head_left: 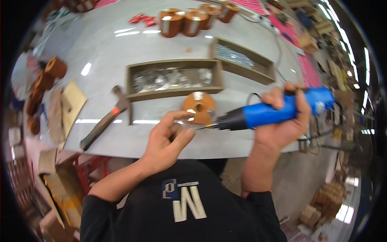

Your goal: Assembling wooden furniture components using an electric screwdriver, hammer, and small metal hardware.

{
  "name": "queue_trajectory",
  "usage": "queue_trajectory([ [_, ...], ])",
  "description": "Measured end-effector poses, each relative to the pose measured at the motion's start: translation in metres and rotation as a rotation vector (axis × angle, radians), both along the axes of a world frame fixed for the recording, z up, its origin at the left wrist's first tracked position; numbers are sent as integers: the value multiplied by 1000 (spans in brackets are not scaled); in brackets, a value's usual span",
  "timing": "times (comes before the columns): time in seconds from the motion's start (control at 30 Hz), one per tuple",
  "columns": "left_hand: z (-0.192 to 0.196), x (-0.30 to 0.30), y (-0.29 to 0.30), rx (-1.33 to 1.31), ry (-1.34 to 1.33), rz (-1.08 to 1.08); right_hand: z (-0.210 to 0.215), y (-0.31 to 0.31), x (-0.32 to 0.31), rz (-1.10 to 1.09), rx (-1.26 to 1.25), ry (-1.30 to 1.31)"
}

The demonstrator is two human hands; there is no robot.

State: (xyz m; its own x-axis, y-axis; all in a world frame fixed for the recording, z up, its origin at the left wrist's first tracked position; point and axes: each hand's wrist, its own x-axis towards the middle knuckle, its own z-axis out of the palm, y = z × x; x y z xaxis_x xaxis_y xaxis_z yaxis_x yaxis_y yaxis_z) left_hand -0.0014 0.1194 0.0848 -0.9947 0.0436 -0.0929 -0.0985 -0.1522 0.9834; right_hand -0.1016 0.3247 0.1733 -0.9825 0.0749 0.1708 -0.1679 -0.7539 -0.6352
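Note:
My right hand (279, 135) is wrapped round a blue electric screwdriver (261, 114), its black nose and thin bit pointing left. Close to the tip of the bit, my left hand (163, 143) is closed in a pinch. What lies between its thumb and fingers is too small and blurred to make out. Just beyond the bit, a round orange-brown wooden piece (206, 101) with a hole in its middle rests on the table. The fingers of my left hand come to its near left edge; whether they touch it I cannot tell.
A claw hammer (101, 128) lies left of my left hand. Behind the round piece stand a wooden tray (173, 94) of small shiny metal parts and another tray (264, 76) of screw-like pieces. Several brown cylinders (171, 25) stand far back on the white table (157, 46).

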Motion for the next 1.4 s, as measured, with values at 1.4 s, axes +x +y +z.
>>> queue_trajectory([
  [1.4, -18, -23, 2, 289, -448, 179, -14, -33, -8, -77, 199, 135],
])
